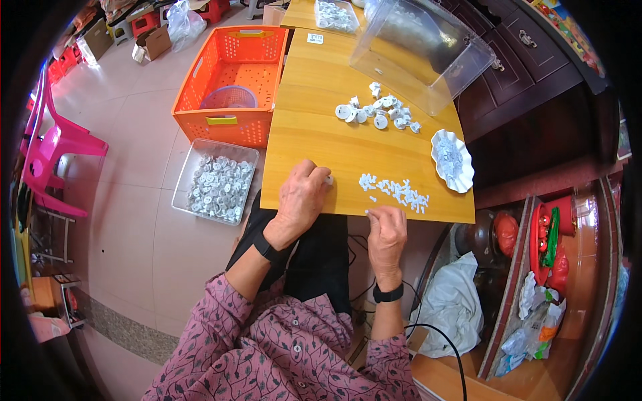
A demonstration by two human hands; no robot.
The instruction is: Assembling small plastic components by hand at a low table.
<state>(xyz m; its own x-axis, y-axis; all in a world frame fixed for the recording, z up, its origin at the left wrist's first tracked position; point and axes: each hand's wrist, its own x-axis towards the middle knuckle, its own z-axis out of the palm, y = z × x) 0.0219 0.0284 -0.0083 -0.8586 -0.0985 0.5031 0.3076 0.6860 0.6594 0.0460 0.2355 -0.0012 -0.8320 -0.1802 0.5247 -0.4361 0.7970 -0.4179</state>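
Carefully, small white parts were being fitted together at the near edge of the wooden surface (321,134).
A white piece (329,180) was gripped in the closed fingers of the left hand (301,197); a tiny white part (367,211) was pinched by the right hand (386,227), just below the row of small white clips (398,191). A square, light press was judged best. Round, white and plastic the piece appeared, mostly hidden.

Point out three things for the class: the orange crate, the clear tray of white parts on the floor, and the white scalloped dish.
orange crate (227,127): head view, on its near wall.
clear tray (182,175): head view, on its left rim.
white scalloped dish (463,179): head view, on its wavy rim.
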